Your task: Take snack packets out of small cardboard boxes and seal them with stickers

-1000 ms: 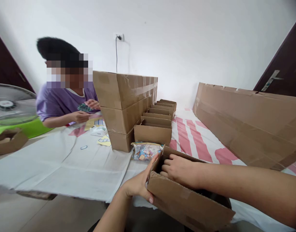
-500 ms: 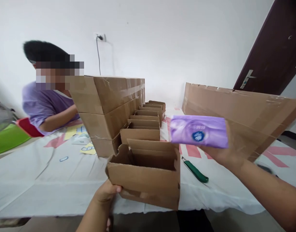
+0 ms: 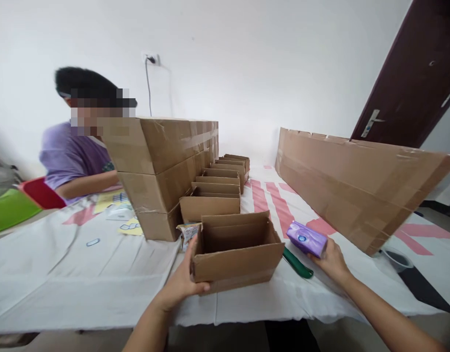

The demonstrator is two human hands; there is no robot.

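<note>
My left hand (image 3: pixel 184 281) grips the left end of an open cardboard box (image 3: pixel 237 266) at the front of the table, thumb on its front face and fingers partly hidden behind the side. The part of the box's inside that shows is bare cardboard. To the right, my right hand (image 3: pixel 333 261) is closed around the near end of a purple tissue pack (image 3: pixel 306 239), held low by the table. Between box and pack lies a green utility knife (image 3: pixel 298 264), its blade end hidden by the box. A crinkled, shiny packet (image 3: pixel 189 231) shows behind the box's left corner.
Several open cardboard boxes (image 3: pixel 210 208) stand in a row behind. Stacked cartons (image 3: pixel 162 186) rise on the left, with a person (image 3: pixel 76 156) in purple beyond them. A long cardboard panel (image 3: pixel 357 181) stands at right, near a clear round container (image 3: pixel 395 259).
My right hand has lowered the tissue pack to the right of the box. The held box has turned and moved slightly up in view, and the shiny packet has come into sight.
</note>
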